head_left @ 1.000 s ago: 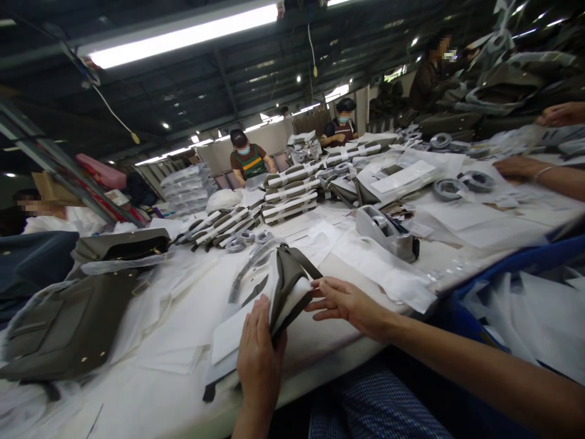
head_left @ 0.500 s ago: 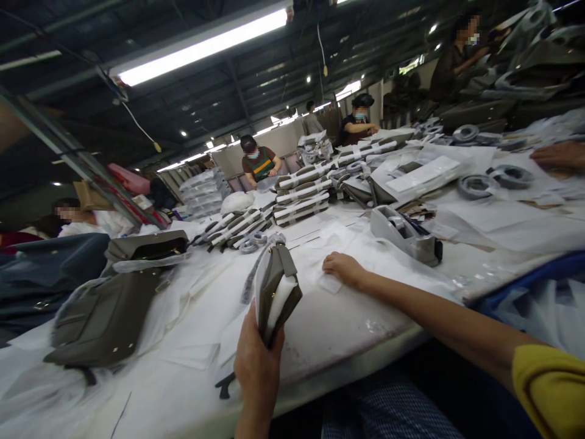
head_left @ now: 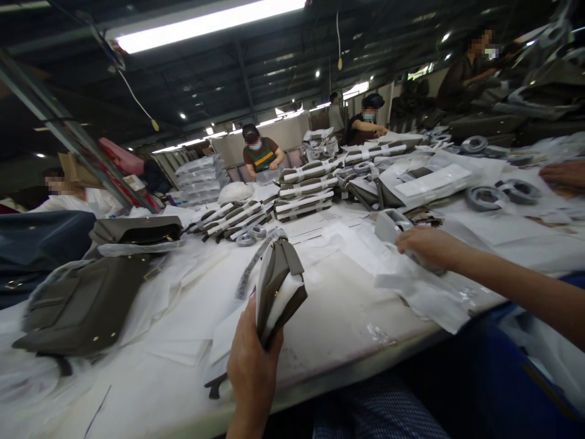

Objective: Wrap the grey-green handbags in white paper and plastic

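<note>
My left hand (head_left: 255, 360) is closed around a small olive-grey bag (head_left: 286, 268), held upright and tilted over the near side of the table. White padding shows along the bag's side, and a plastic-wrapped strap (head_left: 250, 271) lies behind it. Over on the right, my right hand (head_left: 425, 247) has its fingers curled in front of a grey tape dispenser (head_left: 388, 224), covering much of it. Thin white sheets (head_left: 411, 283) lie rumpled just below that hand. Whatever its fingers grip is hidden from view.
Padded bags are stacked (head_left: 305, 192) at mid-table. Larger olive-grey bags (head_left: 86, 305) lie at left, beside a blue bag (head_left: 41, 256). Grey rolls (head_left: 487, 200) sit at right, near another person's hand (head_left: 564, 174). A blue container (head_left: 507, 372) stands below the table edge. Co-workers are beyond.
My right hand has moved right, from the middle of the table to the tape dispenser. White sheets have shifted right, partly over the table edge. The left hand still holds the bag.
</note>
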A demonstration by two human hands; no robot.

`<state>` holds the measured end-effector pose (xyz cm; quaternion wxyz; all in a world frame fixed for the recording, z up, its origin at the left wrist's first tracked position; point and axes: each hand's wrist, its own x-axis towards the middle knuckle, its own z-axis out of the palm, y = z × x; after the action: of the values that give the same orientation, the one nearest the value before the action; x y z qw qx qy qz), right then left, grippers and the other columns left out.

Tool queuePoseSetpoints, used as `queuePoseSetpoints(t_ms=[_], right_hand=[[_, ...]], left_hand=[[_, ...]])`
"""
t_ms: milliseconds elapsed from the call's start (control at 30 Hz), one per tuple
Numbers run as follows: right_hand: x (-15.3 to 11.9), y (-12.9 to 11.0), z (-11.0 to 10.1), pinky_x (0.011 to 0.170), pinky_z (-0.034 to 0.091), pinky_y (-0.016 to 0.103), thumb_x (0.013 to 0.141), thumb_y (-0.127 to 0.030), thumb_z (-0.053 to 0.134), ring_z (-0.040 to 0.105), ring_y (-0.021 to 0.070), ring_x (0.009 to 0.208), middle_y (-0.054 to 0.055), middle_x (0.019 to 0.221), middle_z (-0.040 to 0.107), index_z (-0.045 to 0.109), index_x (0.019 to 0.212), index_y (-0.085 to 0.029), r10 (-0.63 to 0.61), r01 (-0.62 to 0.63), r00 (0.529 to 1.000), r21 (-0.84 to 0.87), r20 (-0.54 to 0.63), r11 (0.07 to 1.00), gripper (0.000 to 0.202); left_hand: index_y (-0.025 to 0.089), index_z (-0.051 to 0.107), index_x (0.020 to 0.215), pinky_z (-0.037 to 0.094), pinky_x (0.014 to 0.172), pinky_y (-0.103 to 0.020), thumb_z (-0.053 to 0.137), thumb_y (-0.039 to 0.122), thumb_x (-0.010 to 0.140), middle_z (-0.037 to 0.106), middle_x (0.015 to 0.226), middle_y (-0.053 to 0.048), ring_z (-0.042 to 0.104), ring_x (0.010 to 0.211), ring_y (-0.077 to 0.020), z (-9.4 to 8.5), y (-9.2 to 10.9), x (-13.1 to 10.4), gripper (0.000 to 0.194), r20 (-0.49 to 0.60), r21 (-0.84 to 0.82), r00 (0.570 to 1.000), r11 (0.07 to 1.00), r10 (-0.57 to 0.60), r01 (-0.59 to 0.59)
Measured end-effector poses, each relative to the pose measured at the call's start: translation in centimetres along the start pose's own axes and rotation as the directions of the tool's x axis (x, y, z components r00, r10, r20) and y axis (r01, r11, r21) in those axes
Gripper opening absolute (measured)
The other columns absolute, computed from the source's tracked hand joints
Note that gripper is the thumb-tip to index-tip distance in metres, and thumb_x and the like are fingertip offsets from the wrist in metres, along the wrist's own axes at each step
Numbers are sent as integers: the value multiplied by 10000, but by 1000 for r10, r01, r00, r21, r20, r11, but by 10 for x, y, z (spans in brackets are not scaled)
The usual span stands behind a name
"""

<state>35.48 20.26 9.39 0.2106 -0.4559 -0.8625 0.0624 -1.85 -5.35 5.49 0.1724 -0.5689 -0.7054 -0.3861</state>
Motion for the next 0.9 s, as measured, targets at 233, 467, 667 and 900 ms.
queuePoseSetpoints(t_ms=[233, 467, 667, 900], right_hand=[[19, -96, 89, 968, 472, 374, 891, -295, 631, 623, 271, 1104, 123, 1220, 677, 653, 1237, -187, -217, 197, 969, 161, 117, 967, 363], [46, -153, 162, 982, 446, 419, 842, -176, 626, 590, 291, 1101, 157, 1053, 708, 711, 859, -151, -221, 167, 968, 344, 123, 924, 91], [49, -139, 128, 857, 533, 377, 867, -248, 551, 678, 236, 895, 91, 866, 728, 663, 832, -179, 72, -110, 993, 568, 89, 816, 136], [-20, -95, 65, 699, 614, 379, 836, -331, 574, 727, 229, 746, 161, 833, 749, 625, 760, -161, 253, -493, 867, 659, 429, 568, 193]], left_hand=[[262, 286, 1531, 522, 993, -428, 642, 263, 904, 575, 1409, -116, 574, 1268, -293, 4, -1, -2, 721, 22, 28, 1000, 999, 19, -20], [219, 316, 1516, 544, 954, -399, 657, 298, 896, 606, 1366, -138, 604, 1229, -292, 0, -2, 0, 712, 23, 40, 999, 998, -39, 38], [233, 297, 1528, 523, 988, -413, 650, 274, 899, 593, 1384, -135, 592, 1246, -292, 0, -2, 0, 723, 4, 12, 1000, 1000, -4, 4], [230, 328, 1511, 494, 1032, -428, 662, 266, 887, 586, 1399, -123, 569, 1274, -298, 1, -3, 0, 709, -28, -8, 999, 999, 42, -42]])
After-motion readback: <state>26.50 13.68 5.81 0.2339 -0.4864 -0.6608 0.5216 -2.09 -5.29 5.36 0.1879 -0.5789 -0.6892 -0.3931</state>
